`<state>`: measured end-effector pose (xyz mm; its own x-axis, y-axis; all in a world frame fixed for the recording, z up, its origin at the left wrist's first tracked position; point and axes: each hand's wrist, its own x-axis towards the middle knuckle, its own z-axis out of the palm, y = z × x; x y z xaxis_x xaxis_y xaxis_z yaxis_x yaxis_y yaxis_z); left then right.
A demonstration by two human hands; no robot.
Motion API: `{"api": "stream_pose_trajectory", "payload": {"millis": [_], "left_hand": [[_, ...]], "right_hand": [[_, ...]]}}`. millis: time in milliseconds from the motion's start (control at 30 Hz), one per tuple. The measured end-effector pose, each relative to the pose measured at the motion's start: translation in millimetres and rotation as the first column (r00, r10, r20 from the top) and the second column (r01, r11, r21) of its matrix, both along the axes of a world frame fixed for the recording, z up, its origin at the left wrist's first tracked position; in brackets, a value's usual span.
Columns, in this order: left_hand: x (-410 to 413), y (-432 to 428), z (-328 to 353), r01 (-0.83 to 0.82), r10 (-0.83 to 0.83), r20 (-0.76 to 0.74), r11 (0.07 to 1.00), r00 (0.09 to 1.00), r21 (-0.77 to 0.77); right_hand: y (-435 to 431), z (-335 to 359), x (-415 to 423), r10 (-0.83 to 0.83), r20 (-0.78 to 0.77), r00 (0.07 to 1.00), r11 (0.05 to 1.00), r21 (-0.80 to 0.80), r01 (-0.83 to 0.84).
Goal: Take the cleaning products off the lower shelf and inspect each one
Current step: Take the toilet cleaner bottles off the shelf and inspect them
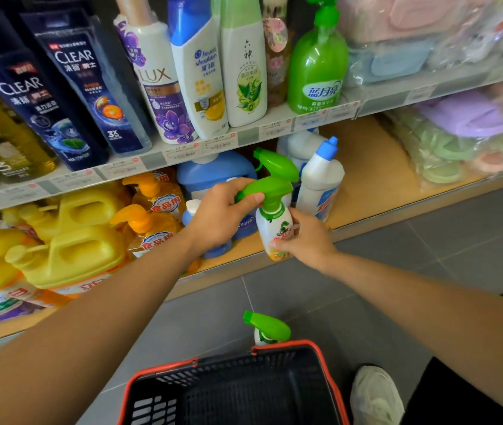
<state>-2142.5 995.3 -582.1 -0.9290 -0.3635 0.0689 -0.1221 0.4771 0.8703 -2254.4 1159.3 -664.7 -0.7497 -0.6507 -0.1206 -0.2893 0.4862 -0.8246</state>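
My left hand (222, 213) curls over the glossy green trigger head of the spray bottle (274, 231), thumb pressed on its top. My right hand (308, 240) grips the smooth white plastic body from three o'clock, thumb across the printed label. The bottle is upright at the front lip of the lower shelf (366, 167), a matte board in a pale wood tone. I cannot tell whether its base rests on the board.

At twelve o'clock from it, further back, stands a second sprayer (278, 164) with the same angular green head. At two o'clock stands a white bottle (320, 182) with a bent neck and a blue cap. A rounded blue jug (213, 173) sits at ten o'clock. At nine o'clock are translucent orange pump bottles (152, 222) and chunky yellow handled jugs (69, 256).

At six o'clock, on the grey tiled floor (428, 240), is a black slotted plastic basket (330, 378) with a red rim. A third green-headed sprayer (270, 328) stands behind its far rim.
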Motion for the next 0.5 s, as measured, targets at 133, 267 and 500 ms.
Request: {"api": "stream_pose_trajectory", "payload": {"millis": [133,267,500], "left_hand": [[-23.3,0.8,-7.6,-0.009,0.010,0.011,0.996,1.000,-0.089],[-40.5,-3.6,-7.0,-0.021,0.029,0.030,0.969,0.999,-0.247],[-46.3,-11.6,-20.0,-0.139,0.150,-0.001,0.913,0.989,-0.385]], "right_hand": [[-8.8,-14.1,-7.0,-0.151,-0.003,0.989,0.989,-0.010,0.151],[-23.7,-24.4,-11.0,-0.255,0.022,0.967,0.967,-0.005,0.255],[-52.1,-29.7,-20.1,-0.364,0.032,0.931,0.926,0.116,0.359]]}}
